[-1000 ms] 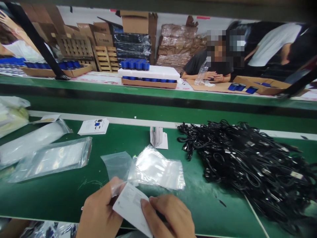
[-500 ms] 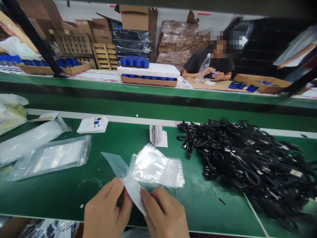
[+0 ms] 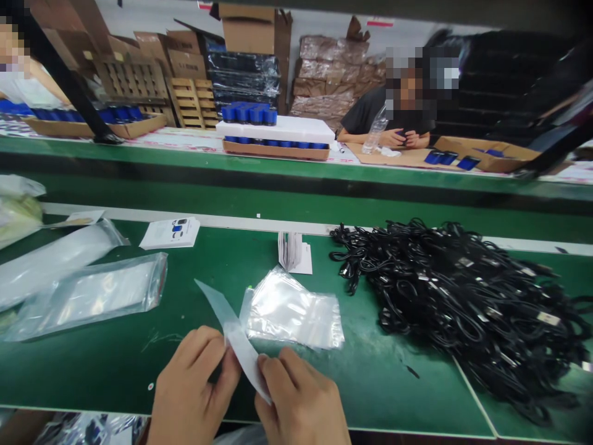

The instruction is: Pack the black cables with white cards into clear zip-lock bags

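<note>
Between my two hands is a small clear plastic bag (image 3: 241, 343) with a white, paper-like piece showing in its lower part. My left hand (image 3: 197, 377) pinches its left edge between thumb and fingers. At the lower right edge, my right hand (image 3: 299, 395) is closed on the same bag, thumb and forefinger pressed together. Just beyond the hands, a pile of flat clear bags (image 3: 291, 312) lies on the green table. Behind that pile a small stack of folded leaflets (image 3: 290, 252) stands on edge, beside a flat white one.
Black cables (image 3: 445, 296) lie heaped at the right. To the left are printed cards (image 3: 170, 233) and long plastic packages (image 3: 92, 290). A co-worker (image 3: 389, 120) sits across, behind a raised shelf with blue items (image 3: 250, 114). Below the near edge is a box of packets (image 3: 88, 428).
Both hands keep their hold on the bag, which has tilted slightly and turned more edge-on. The whole view has shifted a little.
</note>
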